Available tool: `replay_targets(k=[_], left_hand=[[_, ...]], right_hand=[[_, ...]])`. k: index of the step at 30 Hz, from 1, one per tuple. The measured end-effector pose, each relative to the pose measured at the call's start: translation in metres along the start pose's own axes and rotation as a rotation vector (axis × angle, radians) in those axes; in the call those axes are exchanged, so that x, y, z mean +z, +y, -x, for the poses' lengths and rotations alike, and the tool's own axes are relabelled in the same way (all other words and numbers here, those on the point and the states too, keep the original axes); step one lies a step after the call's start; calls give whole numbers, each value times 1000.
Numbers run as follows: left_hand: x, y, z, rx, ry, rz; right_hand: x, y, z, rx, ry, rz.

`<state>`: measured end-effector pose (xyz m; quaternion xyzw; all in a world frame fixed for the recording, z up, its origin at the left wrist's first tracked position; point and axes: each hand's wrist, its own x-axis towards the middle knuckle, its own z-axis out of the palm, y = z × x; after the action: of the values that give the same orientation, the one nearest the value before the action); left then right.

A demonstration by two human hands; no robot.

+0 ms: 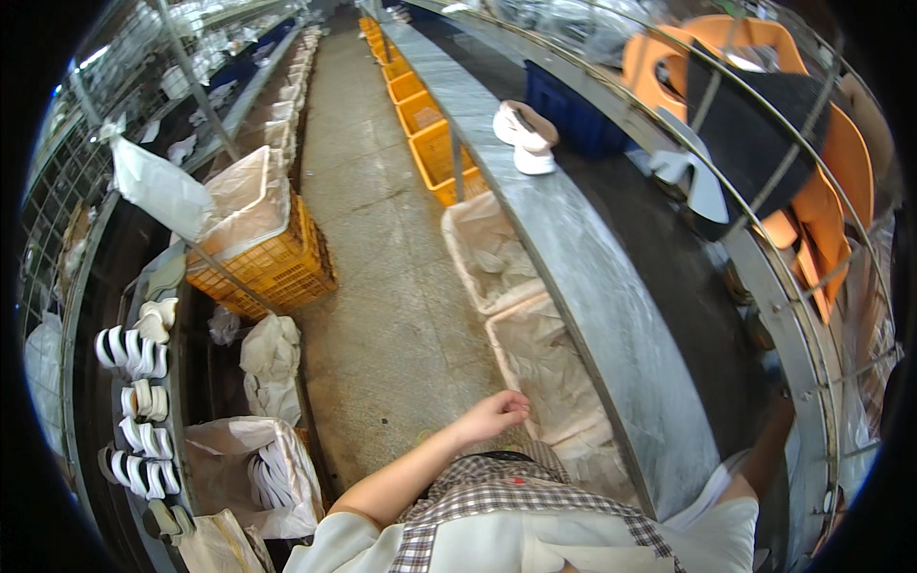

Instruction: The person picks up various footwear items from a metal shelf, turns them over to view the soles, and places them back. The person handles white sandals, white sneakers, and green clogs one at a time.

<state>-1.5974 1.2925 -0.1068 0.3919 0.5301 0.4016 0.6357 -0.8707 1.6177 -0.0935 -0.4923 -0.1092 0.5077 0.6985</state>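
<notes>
My left hand (pixel 499 413) hangs in front of my apron, above the rim of a crate lined with paper or plastic (pixel 549 358). Its fingers are curled in, and nothing shows in them. Over the dark conveyor belt (pixel 659 220) at the right, my right forearm (pixel 769 444) reaches away from me. Shade and blur hide that hand's fingers, so its grip cannot be made out. Farther up, white shoe pieces (pixel 527 138), sole-like in shape, rest on the grey metal ledge (pixel 602 248) beside the belt.
Yellow crates (pixel 444 158) line the aisle (pixel 368 239) below the ledge. At left are stacked yellow crates (pixel 263 263), a shelf with rows of white soles (pixel 143 439), and a lined crate (pixel 306 468) with white soles inside. A wire rack holds orange pieces (pixel 831 210); a blue bin (pixel 573 110) stands beyond the belt.
</notes>
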Motion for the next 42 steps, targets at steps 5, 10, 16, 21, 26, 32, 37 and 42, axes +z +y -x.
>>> replay_targets(k=[5, 10, 16, 21, 26, 32, 37, 42], left_hand=[[-23, -6, -17, 55, -130, 5], [-55, 10, -23, 152, -256, -103], [-73, 67, -15, 320, -433, -37], [-79, 107, 21, 269, -384, 671], [-106, 105, 39, 262, 181, 808], [-140, 82, 47, 186, 108, 986], [-129, 83, 67, -258, 65, 1150], [-114, 79, 74, -361, 63, 1154]], right_hand=[[-30, -29, 65, 29, -65, -203], [20, 25, 300, -144, -103, 216], [173, 112, 511, 110, -325, 255], [255, 241, 591, 238, -673, 369], [314, 302, 638, -136, -860, 778], [358, 296, 624, -389, -1176, 1033], [374, 316, 600, -567, -1219, 930], [367, 328, 592, -256, -1268, 783]])
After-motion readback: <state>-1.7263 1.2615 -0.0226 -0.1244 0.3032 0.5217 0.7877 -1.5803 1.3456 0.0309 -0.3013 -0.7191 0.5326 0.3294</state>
